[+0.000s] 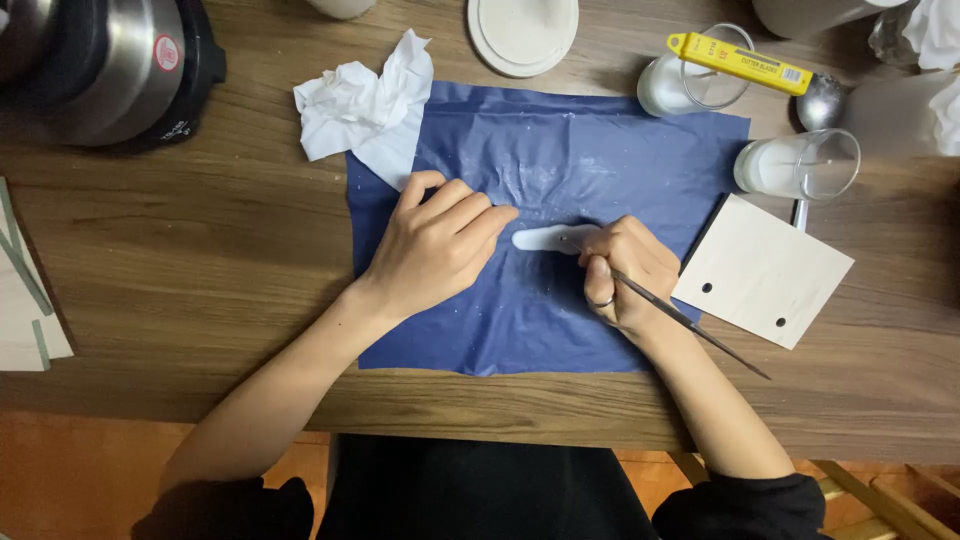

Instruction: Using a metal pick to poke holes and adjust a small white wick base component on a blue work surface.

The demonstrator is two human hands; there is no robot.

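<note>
Landmark: blue sheet [560, 190], spread flat on the wooden desk [200, 250].

Far left of the sheet, at the desk edge: pale boards with green strips [25, 300]. Up-left of the sheet: steel and black pot-like appliance [110, 65]. Touching the sheet's top-left corner: crumpled white tissue [355, 105].

On the sheet's left half: left hand [435, 245], palm down, fingers [470, 210] pressed together and flat on the sheet, tips near the white piece. Sheet wrinkled just above the fingertips.

Near the sheet's centre: small flat white oblong piece [540, 238], lying on the sheet between both hands.

On the sheet's right half: right hand [625, 275], fingers curled and pinching a thin metal tool [690, 322]; tool tip at the white piece, handle running down-right past the sheet edge. Ring on one finger.

Above the sheet: round white disc [523, 35]. Above the sheet's top-right corner: glass on its side [690, 82] with a yellow box [740, 62] resting across it. Right of the sheet: second glass on its side [800, 165], metal spoon [822, 105], pale square board with holes [765, 270] touching the sheet's right edge.
</note>
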